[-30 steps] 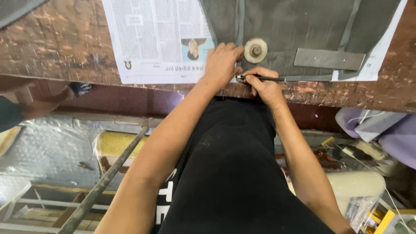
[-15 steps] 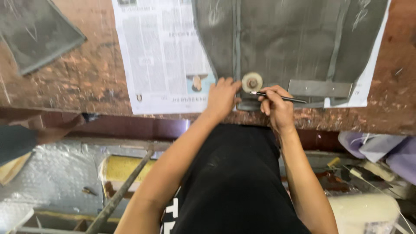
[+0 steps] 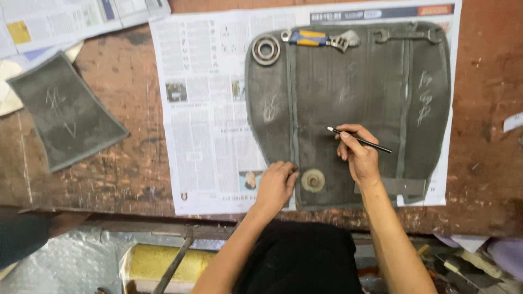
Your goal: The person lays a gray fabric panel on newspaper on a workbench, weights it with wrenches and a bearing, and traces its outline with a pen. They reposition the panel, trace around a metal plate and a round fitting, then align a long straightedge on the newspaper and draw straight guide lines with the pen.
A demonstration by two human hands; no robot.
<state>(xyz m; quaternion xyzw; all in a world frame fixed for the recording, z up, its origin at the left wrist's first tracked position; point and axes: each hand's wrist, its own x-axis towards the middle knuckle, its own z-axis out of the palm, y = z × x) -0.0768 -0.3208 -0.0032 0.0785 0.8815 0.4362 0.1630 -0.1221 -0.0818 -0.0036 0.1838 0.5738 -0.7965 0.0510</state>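
I see a slim black pencil (image 3: 359, 140) with a pale tip, lying nearly level and pointing left, above the big dark grey fabric panel (image 3: 348, 109). That panel lies flat on newspaper (image 3: 207, 109), chalk-marked, seamed lengthwise, its near edge toward me.

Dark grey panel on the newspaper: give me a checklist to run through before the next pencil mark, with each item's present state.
1. Dark grey stitched fabric panel lies flat on the newspaper sheet: ok.
2. Left hand presses the panel's near edge: ok.
3. Right hand grips the thin black pencil: ok.
4. Round metal weight sits on the panel: ok.
5. Pencil tip touching the fabric: cannot tell.
6. Blue-and-yellow adjustable wrench lies away from the hands: ok.
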